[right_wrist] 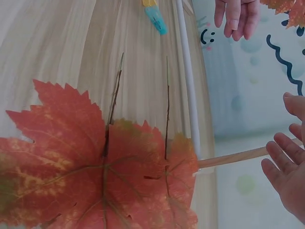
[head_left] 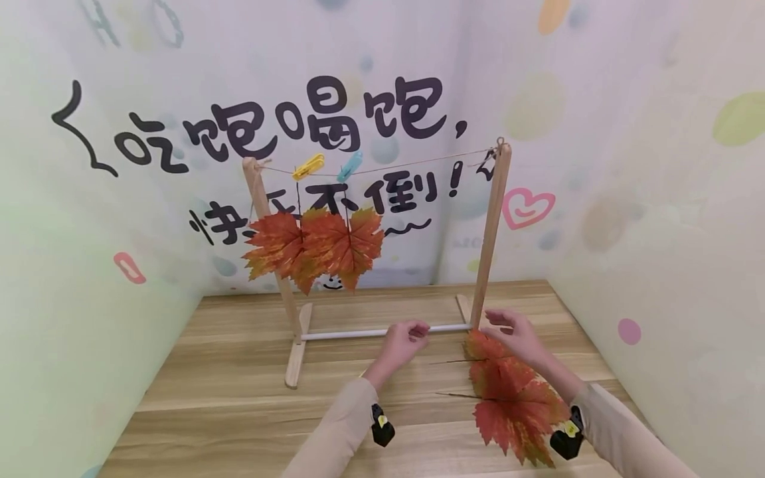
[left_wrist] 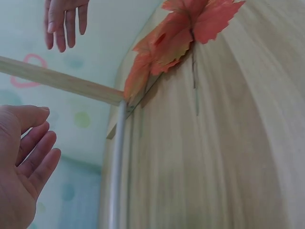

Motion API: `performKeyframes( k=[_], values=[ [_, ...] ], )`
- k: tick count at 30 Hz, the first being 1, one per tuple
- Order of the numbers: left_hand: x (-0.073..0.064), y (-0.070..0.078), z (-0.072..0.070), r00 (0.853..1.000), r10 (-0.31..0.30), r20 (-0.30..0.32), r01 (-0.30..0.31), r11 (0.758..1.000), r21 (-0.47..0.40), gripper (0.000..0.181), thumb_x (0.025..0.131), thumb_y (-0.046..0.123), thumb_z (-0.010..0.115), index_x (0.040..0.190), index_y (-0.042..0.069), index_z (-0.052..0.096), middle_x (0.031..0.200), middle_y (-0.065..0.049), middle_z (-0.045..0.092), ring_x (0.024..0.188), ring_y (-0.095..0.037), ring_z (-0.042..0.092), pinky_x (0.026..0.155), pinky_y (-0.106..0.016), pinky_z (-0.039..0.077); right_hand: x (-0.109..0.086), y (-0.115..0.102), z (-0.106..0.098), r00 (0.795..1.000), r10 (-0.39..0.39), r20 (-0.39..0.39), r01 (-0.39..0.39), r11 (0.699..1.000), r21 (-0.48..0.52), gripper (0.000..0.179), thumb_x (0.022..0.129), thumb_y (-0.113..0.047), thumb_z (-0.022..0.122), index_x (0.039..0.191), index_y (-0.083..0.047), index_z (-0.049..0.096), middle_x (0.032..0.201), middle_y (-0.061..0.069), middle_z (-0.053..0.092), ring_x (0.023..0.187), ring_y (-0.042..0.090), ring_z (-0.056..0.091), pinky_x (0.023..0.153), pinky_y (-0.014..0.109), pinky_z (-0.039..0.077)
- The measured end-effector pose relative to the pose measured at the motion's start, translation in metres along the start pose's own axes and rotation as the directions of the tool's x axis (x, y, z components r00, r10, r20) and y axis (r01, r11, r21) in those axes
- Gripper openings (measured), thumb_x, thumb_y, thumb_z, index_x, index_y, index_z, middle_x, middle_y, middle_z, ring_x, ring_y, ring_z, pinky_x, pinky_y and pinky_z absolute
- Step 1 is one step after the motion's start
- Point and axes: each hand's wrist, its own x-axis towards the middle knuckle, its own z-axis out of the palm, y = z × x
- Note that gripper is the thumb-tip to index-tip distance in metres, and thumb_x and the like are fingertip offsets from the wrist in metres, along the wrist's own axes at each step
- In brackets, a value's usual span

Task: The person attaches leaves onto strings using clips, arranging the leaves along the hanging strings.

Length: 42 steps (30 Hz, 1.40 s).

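Note:
My left hand [head_left: 406, 337] hovers before the white crossbar [head_left: 346, 334] of a wooden stand, fingers loosely bent and holding nothing. By the foot of the right post [head_left: 491, 232], my right hand [head_left: 510, 335] is held above red artificial maple leaves [head_left: 516, 405], its fingers relaxed around nothing. Those leaves lie on the table, thin stems pointing left. Two more orange-red maple leaves [head_left: 349, 249] hang from the string [head_left: 412, 162], one under a yellow clothespin [head_left: 309, 166], the other under a blue clothespin [head_left: 350, 166].
Wood-grain table [head_left: 239, 411] runs back to the printed walls. In the right wrist view, a blue clothespin [right_wrist: 156, 21] and a yellow piece [right_wrist: 148, 3] lie on the table near the crossbar. The stand's left post [head_left: 281, 285] rises behind the hanging leaves.

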Motion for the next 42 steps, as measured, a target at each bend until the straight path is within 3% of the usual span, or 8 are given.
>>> performKeyframes(
  k=[11, 17, 21, 26, 33, 37, 42],
  values=[
    [-0.021, -0.007, 0.043, 0.993, -0.050, 0.105, 0.053, 0.998, -0.025, 0.017, 0.078, -0.002, 0.065, 0.095, -0.007, 0.064, 0.086, -0.013, 0.067, 0.077, -0.018, 0.063, 0.067, -0.016, 0.050, -0.009, 0.020, 0.006, 1.000, -0.008, 0.014, 0.008, 1.000, 0.020, 0.041, 0.084, -0.011, 0.064, 0.118, 0.010, 0.052, 0.112, 0.028, 0.056, 0.099, 0.038, 0.057, 0.081, 0.041, 0.050],
    [-0.028, -0.014, 0.057, 0.973, -0.052, 0.223, 0.042, 0.998, 0.048, 0.025, 0.076, 0.001, 0.070, 0.100, -0.004, 0.064, 0.092, -0.011, 0.066, 0.087, -0.020, 0.062, 0.073, -0.023, 0.050, -0.017, 0.028, 0.008, 0.999, 0.015, 0.036, -0.016, 1.000, 0.018, 0.043, 0.085, -0.016, 0.064, 0.119, 0.007, 0.052, 0.113, 0.027, 0.056, 0.100, 0.036, 0.057, 0.082, 0.042, 0.049],
    [-0.032, -0.018, 0.063, 0.960, -0.058, 0.273, 0.027, 0.993, 0.118, 0.022, 0.078, 0.006, 0.069, 0.098, -0.002, 0.066, 0.090, -0.007, 0.067, 0.084, -0.014, 0.062, 0.073, -0.019, 0.049, -0.020, 0.032, 0.011, 0.997, 0.049, 0.057, -0.052, 0.998, 0.046, 0.044, 0.085, -0.020, 0.063, 0.120, 0.003, 0.052, 0.115, 0.026, 0.055, 0.103, 0.034, 0.056, 0.084, 0.040, 0.049],
    [-0.036, -0.022, 0.068, 0.957, -0.054, 0.284, -0.005, 0.979, 0.205, 0.018, 0.080, 0.014, 0.068, 0.094, 0.001, 0.067, 0.086, -0.002, 0.067, 0.078, -0.006, 0.060, 0.070, -0.015, 0.047, -0.021, 0.029, 0.011, 0.995, 0.070, 0.067, -0.072, 0.997, 0.029, 0.042, 0.087, -0.018, 0.062, 0.122, 0.002, 0.051, 0.116, 0.025, 0.055, 0.103, 0.033, 0.056, 0.084, 0.040, 0.049],
    [-0.040, -0.024, 0.074, 0.953, -0.059, 0.296, -0.018, 0.968, 0.251, 0.018, 0.079, 0.015, 0.070, 0.092, 0.003, 0.069, 0.087, -0.002, 0.068, 0.081, -0.008, 0.061, 0.072, -0.015, 0.046, -0.018, 0.030, 0.016, 0.995, 0.074, 0.065, -0.077, 0.996, 0.042, 0.044, 0.085, -0.016, 0.063, 0.122, 0.006, 0.051, 0.115, 0.026, 0.056, 0.101, 0.035, 0.057, 0.082, 0.041, 0.049],
    [-0.042, -0.027, 0.080, 0.962, -0.006, 0.274, -0.087, 0.941, 0.327, 0.015, 0.075, 0.017, 0.074, 0.085, 0.006, 0.070, 0.080, 0.002, 0.067, 0.074, -0.003, 0.060, 0.067, -0.011, 0.044, -0.014, 0.037, 0.021, 0.996, 0.063, 0.059, -0.066, 0.997, 0.041, 0.045, 0.085, -0.015, 0.063, 0.121, 0.008, 0.050, 0.114, 0.026, 0.056, 0.101, 0.035, 0.056, 0.083, 0.041, 0.049],
    [-0.043, -0.031, 0.091, 0.973, 0.073, 0.221, -0.169, 0.876, 0.451, 0.009, 0.071, 0.019, 0.076, 0.074, 0.014, 0.069, 0.069, 0.006, 0.061, 0.065, -0.002, 0.052, 0.060, -0.010, 0.038, -0.009, 0.045, 0.027, 0.998, 0.048, 0.041, -0.049, 0.998, 0.033, 0.044, 0.085, -0.015, 0.064, 0.120, 0.009, 0.051, 0.111, 0.025, 0.057, 0.101, 0.036, 0.056, 0.083, 0.042, 0.049]
  ],
)
